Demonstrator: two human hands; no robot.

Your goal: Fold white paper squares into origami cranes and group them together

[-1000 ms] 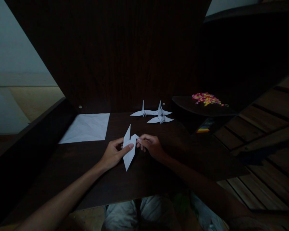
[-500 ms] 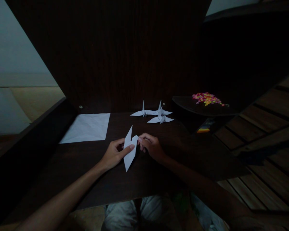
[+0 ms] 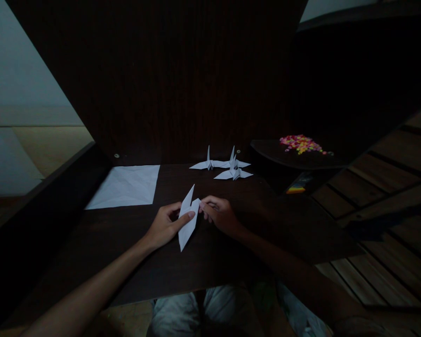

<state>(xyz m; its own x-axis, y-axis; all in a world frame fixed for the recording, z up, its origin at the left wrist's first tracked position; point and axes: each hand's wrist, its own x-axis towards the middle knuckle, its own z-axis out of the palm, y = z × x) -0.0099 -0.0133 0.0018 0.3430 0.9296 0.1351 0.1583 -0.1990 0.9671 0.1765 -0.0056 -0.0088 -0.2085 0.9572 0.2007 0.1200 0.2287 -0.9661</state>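
Note:
A partly folded white origami crane (image 3: 187, 230) is held above the dark table, one long point up and another down. My left hand (image 3: 165, 225) grips it from the left, thumb across the front and fingers behind. On its upper right, my right hand (image 3: 220, 215) pinches a folded tip between thumb and fingers; the tip's end is hidden there. Beyond my hands stand finished paper cranes, one at the left (image 3: 208, 164), one behind at the right (image 3: 233, 160) and one in front (image 3: 235, 174). Their wings overlap in view.
A creased white paper sheet (image 3: 124, 186) lies on the table (image 3: 133, 276) at the left. Small pink and yellow pieces (image 3: 301, 143) are heaped on a rounded shelf (image 3: 266, 152) at the right. A dark raised board (image 3: 38, 201) edges the left side; wooden slats (image 3: 400, 187) are at the right.
The paper in my hands has tilted slightly, its lower point swinging a little to the left. Both hands keep their grip; the cranes and sheet stay in place.

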